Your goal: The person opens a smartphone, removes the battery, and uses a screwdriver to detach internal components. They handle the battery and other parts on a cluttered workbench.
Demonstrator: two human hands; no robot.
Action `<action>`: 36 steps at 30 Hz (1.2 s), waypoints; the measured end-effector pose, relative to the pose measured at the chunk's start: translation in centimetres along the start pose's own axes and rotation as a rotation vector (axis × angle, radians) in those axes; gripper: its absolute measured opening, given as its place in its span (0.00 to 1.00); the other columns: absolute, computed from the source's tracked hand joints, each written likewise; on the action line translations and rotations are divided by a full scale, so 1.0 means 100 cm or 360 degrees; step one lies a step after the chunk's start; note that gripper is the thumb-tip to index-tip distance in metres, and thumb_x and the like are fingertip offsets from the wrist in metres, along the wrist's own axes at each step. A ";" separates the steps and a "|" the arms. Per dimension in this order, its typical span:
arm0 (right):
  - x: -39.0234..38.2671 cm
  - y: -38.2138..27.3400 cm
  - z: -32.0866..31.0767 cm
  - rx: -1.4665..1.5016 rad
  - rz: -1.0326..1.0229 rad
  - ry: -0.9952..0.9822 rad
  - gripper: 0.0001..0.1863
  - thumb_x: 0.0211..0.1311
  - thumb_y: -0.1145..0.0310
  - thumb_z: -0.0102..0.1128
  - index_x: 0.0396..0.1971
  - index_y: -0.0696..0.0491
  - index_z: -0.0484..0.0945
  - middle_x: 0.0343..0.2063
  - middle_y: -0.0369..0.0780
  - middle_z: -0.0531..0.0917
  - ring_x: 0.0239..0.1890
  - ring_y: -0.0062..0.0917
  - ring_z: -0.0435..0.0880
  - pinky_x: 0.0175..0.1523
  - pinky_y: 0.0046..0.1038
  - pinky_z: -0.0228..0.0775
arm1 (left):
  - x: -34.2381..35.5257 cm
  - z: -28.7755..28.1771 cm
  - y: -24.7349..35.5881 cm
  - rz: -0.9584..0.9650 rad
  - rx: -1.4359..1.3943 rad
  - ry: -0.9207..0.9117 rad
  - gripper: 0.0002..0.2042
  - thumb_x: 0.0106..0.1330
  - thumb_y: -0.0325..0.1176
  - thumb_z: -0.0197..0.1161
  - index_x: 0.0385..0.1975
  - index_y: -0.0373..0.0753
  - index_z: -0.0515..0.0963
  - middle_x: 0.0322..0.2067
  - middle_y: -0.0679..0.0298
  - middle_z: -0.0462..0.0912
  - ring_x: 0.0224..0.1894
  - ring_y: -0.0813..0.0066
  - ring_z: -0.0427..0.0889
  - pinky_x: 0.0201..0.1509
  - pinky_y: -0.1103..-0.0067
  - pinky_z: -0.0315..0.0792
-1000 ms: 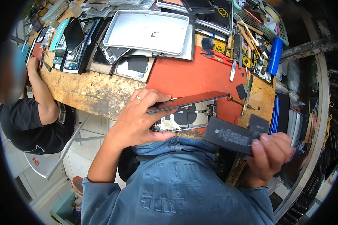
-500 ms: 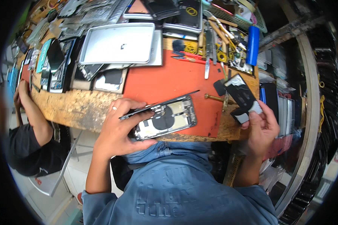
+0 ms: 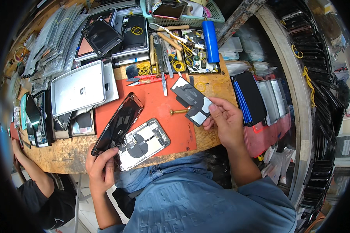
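Observation:
My left hand (image 3: 101, 167) is closed on the lower end of a dark phone screen (image 3: 119, 123), thumb on its edge. The screen stands tilted up along the left side of an opened phone housing (image 3: 156, 140), whose pale inside and round black pad face up. The housing lies over the front edge of a red mat (image 3: 182, 132); whether the two parts are still joined is hidden. Between thumb and fingers my right hand (image 3: 228, 122) pinches a black L-shaped phone battery (image 3: 191, 95) with silvery-white patches, above the mat's right edge. A brass screw-like rod (image 3: 178, 111) shows beneath the battery.
Red-handled tweezers (image 3: 147, 79) and a metal blade (image 3: 164, 85) lie behind the mat. A white tray (image 3: 78, 88) sits at left, a blue cylinder (image 3: 210, 42) at back right. Dark cases (image 3: 249, 99) stand beyond my right hand. Another person's arm (image 3: 37, 173) is at far left.
The screen has swung up and away from the housing, with my left hand now at its lower end. The battery stays in my right hand. The whole view has turned.

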State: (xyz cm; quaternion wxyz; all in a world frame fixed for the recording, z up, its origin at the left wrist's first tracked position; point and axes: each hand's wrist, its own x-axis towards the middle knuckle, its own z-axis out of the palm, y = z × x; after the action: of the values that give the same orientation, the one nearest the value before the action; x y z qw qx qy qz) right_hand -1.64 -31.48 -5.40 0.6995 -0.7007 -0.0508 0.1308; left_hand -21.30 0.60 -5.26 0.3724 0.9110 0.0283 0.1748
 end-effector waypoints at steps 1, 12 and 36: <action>0.000 -0.002 0.000 -0.0014 -0.0027 -0.0005 0.17 0.80 0.68 0.60 0.58 0.65 0.79 0.31 0.40 0.87 0.27 0.16 0.85 0.32 0.19 0.80 | 0.001 0.000 -0.001 0.0025 0.0002 0.0004 0.17 0.56 0.14 0.61 0.44 0.36 0.87 0.50 0.47 0.85 0.48 0.50 0.86 0.53 0.67 0.77; -0.026 -0.009 0.005 -0.1231 -0.1360 -0.0054 0.15 0.52 0.82 0.78 0.41 0.58 0.85 0.41 0.47 0.86 0.40 0.37 0.87 0.42 0.31 0.81 | 0.004 0.002 -0.004 0.0320 0.0030 0.0072 0.17 0.59 0.12 0.61 0.46 0.36 0.79 0.53 0.43 0.81 0.53 0.45 0.87 0.56 0.59 0.83; -0.015 -0.015 0.008 -0.1414 -0.1457 -0.0075 0.24 0.44 0.79 0.75 0.46 0.60 0.85 0.39 0.44 0.84 0.39 0.38 0.84 0.43 0.38 0.77 | 0.010 -0.002 0.022 0.0452 0.0278 -0.0098 0.27 0.55 0.34 0.73 0.56 0.36 0.76 0.53 0.47 0.79 0.56 0.44 0.78 0.62 0.54 0.72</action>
State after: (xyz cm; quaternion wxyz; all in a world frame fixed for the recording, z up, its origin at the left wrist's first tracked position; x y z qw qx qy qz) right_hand -3.10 -31.11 -3.68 0.3260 -0.8282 -0.4099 -0.1995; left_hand -20.58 -0.65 -3.35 0.2641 0.9396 -0.0971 0.1947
